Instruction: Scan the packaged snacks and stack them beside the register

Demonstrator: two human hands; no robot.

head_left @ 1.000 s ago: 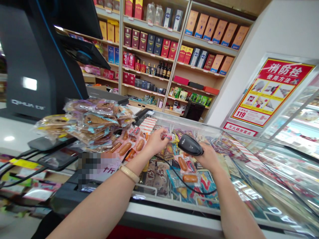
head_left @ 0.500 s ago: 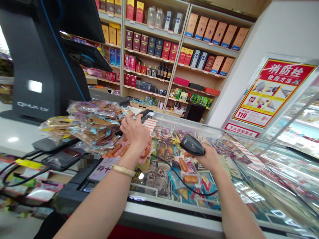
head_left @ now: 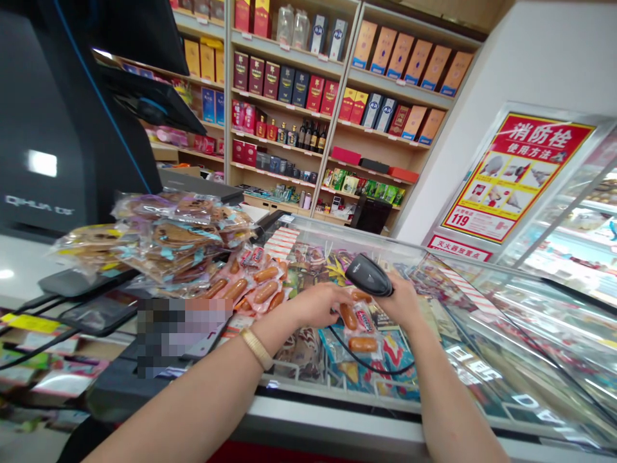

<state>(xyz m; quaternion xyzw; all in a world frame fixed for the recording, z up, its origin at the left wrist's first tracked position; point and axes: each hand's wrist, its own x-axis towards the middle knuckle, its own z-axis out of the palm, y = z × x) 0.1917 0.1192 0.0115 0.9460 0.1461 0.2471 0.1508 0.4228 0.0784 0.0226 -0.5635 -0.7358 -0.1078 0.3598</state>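
Observation:
My right hand (head_left: 401, 301) is wrapped round a black handheld scanner (head_left: 369, 275), its head pointing left above the glass counter. My left hand (head_left: 324, 304), with a gold bracelet on the wrist, is at the left edge of a clear pack of sausages (head_left: 357, 319) lying on the glass. Its fingertips are partly hidden at the pack, so a grip cannot be made out. More sausage packs (head_left: 264, 283) lie to the left of that hand, beside a heap of clear-wrapped brown snacks (head_left: 178, 231). The scanner's black cable (head_left: 371, 368) loops below the sausage pack.
A large black register (head_left: 53, 128) stands at the left, with black devices and cables below it. The glass case (head_left: 463, 296) holds colourful packets and extends right. Shelves of boxes and bottles (head_left: 289, 109) stand behind. A red fire-hydrant sign (head_left: 515, 173) hangs at the right.
My left hand has moved right, from the sausage packs by the snack heap to the pack near the scanner. The scanner stays in my right hand. The view has shifted slightly.

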